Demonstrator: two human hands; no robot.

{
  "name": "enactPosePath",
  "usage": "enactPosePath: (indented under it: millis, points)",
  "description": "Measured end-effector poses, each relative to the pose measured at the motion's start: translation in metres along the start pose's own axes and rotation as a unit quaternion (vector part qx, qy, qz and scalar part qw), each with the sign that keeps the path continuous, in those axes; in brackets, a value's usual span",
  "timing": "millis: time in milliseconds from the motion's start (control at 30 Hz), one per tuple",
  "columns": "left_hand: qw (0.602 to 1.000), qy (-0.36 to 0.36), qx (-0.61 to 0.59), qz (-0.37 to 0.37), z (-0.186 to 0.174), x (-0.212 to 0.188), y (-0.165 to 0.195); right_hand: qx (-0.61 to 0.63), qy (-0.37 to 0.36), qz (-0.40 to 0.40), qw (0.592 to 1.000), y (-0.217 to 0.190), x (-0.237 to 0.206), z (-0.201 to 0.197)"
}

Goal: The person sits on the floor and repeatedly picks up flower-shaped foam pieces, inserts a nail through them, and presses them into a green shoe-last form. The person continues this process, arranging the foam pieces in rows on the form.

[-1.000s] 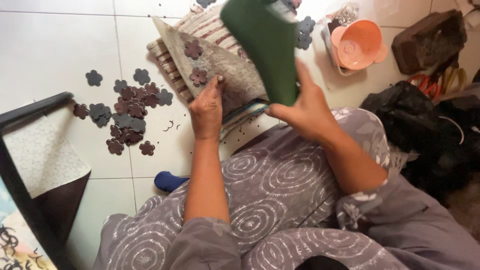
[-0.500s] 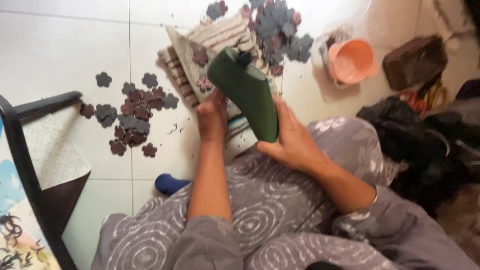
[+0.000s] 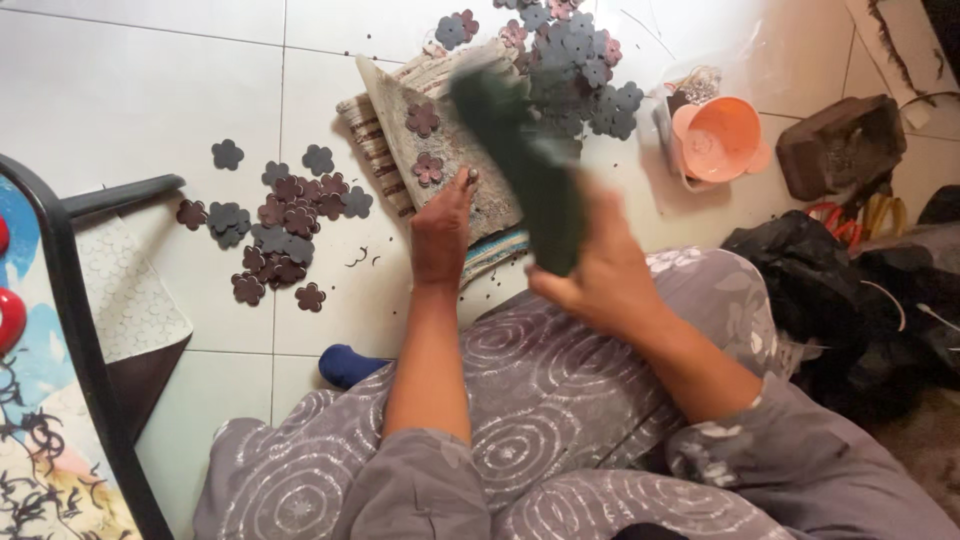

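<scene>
White floor tiles [image 3: 130, 90] spread under everything, and the person sits low over them in grey cloth with a swirl pattern [image 3: 540, 410]. Just past the two hands lies a worn grey board [image 3: 470, 185] resting on a striped mat [image 3: 375, 150], with two brown flower-shaped cutouts [image 3: 423, 120] lying on it.

Right hand [image 3: 605, 280] is wrapped tight around the lower end of a dark green block [image 3: 525, 170], which is blurred and slants up and away from the grip over the board's far edge. Left hand [image 3: 440, 235] lies palm down on the board beside that block, fingers pressed together onto the surface; I cannot tell whether anything sits under them.

Out beyond the green block is a heap of grey and brown flower pieces [image 3: 575, 60], and a second scatter of the same flowers [image 3: 280, 225] lies well off to the left hand's outer side. An orange bowl [image 3: 718, 138] sits on the floor to the outer side of the right hand, near a dark brick-like lump [image 3: 840, 145].
</scene>
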State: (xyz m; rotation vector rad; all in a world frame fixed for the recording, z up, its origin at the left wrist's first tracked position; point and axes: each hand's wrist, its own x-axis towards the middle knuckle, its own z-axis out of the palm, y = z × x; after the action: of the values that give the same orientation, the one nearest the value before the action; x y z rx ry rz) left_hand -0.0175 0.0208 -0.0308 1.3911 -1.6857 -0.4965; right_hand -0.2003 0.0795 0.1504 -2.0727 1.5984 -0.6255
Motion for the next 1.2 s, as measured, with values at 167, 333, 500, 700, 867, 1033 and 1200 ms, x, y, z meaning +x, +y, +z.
enactPosePath:
  millis: [167, 333, 500, 700, 867, 1033, 1200]
  points:
    - [0.998, -0.015, 0.049, -0.031, 0.005, 0.000, -0.004, 0.004, -0.027, 0.093, 0.995, -0.003, -0.008, -0.011]
    - [0.998, 0.004, 0.053, -0.011, 0.002, 0.004, 0.003, 0.156, 0.009, 0.174, 0.972, -0.009, -0.019, -0.030]
    - [0.999, -0.005, 0.042, -0.003, -0.006, 0.008, 0.009, 0.083, 0.029, 0.006, 0.996, 0.000, -0.002, 0.008]
    - [0.991, -0.015, 0.031, -0.126, -0.010, 0.011, 0.015, 0.001, -0.019, 0.098, 0.995, 0.010, -0.010, -0.002]
    - [0.982, 0.047, -0.105, -0.148, -0.012, 0.011, 0.015, -0.115, -0.107, 0.173, 0.972, 0.005, -0.005, -0.017]
    - [0.971, 0.056, -0.140, -0.186, -0.005, 0.008, 0.009, -0.169, -0.166, 0.195, 0.952, -0.003, 0.001, -0.007]
    - [0.835, 0.139, -0.434, -0.307, -0.012, 0.017, -0.006, -0.168, -0.194, 0.225, 0.940, 0.009, 0.001, -0.003]
